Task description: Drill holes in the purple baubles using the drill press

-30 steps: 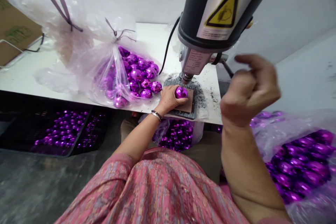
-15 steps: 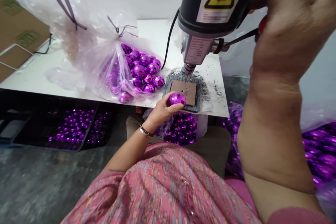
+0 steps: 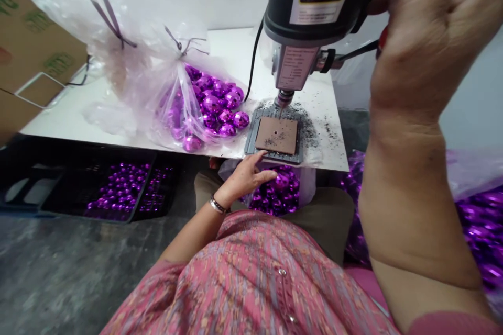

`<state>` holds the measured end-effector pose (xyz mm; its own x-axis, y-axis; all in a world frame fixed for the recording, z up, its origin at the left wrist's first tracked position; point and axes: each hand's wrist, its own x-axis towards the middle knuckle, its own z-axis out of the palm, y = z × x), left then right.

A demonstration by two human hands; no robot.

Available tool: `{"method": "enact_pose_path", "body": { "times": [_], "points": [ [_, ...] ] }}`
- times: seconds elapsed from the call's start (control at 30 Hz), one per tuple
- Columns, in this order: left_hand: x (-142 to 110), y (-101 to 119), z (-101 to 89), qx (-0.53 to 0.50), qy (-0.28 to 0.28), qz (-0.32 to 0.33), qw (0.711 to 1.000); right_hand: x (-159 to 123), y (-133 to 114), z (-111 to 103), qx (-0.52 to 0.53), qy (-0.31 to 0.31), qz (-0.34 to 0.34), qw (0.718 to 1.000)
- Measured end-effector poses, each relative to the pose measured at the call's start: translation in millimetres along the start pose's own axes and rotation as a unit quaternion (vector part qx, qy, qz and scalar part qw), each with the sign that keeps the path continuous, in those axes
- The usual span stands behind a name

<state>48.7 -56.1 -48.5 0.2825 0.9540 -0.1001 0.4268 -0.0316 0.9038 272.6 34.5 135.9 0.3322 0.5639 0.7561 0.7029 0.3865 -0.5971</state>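
Observation:
My left hand [image 3: 248, 175] hangs just off the table's front edge with thumb and fingers apart, holding nothing. Below it, a plastic bag of shiny purple balls [image 3: 277, 193] sits between my knees. My right hand [image 3: 436, 36] is closed round the red-knobbed lever [image 3: 359, 52] of a drill press [image 3: 310, 15]. Its fingers are partly hidden behind the back of the hand. Under the thin drill bit [image 3: 280, 112], a brown square board [image 3: 277, 135] with a small hole lies on the grey metal base [image 3: 251, 138]. Dark shavings are scattered around it.
A tied clear bag with faceted purple balls [image 3: 212, 104] lies on the white table [image 3: 231, 47], left of the drill press. A cardboard box [image 3: 39, 47] stands further left. Black crates [image 3: 133, 209] with purple balls are on the floor. Another bag of balls [image 3: 479, 230] stands at right.
My left hand has drawn a purple ball from under the drill toward me, over the table edge, and let it go. My right hand has risen and gripped the lever, which has swung up.

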Motion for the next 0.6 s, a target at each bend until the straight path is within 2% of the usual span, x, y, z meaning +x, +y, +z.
{"method": "enact_pose_path", "body": {
  "times": [0.07,0.17,0.23,0.3,0.4,0.5,0.6],
  "points": [
    [11,5,-13.0,0.098,0.065,0.012,0.993,-1,6,1,0.013,0.007,-0.028,1.0],
    [36,19,-38.4,0.229,0.164,0.018,0.959,-4,9,2,0.033,0.015,-0.048,0.998],
    [55,30,-54.3,0.313,0.188,0.008,0.931,-6,10,2,0.038,0.019,-0.044,0.998],
    [72,40,-65.9,0.393,0.181,-0.029,0.901,-9,9,2,0.041,0.019,-0.04,0.998],
    [93,46,-73.3,0.469,0.156,-0.082,0.866,-13,5,1,0.052,0.019,-0.039,0.998],
    [103,44,-71.7,0.479,0.11,-0.1,0.865,-17,0,1,0.051,0.023,-0.021,0.998],
    [102,39,-65.9,0.477,0.088,-0.097,0.869,-20,-2,2,0.062,0.025,-0.022,0.998]
  ]
}}
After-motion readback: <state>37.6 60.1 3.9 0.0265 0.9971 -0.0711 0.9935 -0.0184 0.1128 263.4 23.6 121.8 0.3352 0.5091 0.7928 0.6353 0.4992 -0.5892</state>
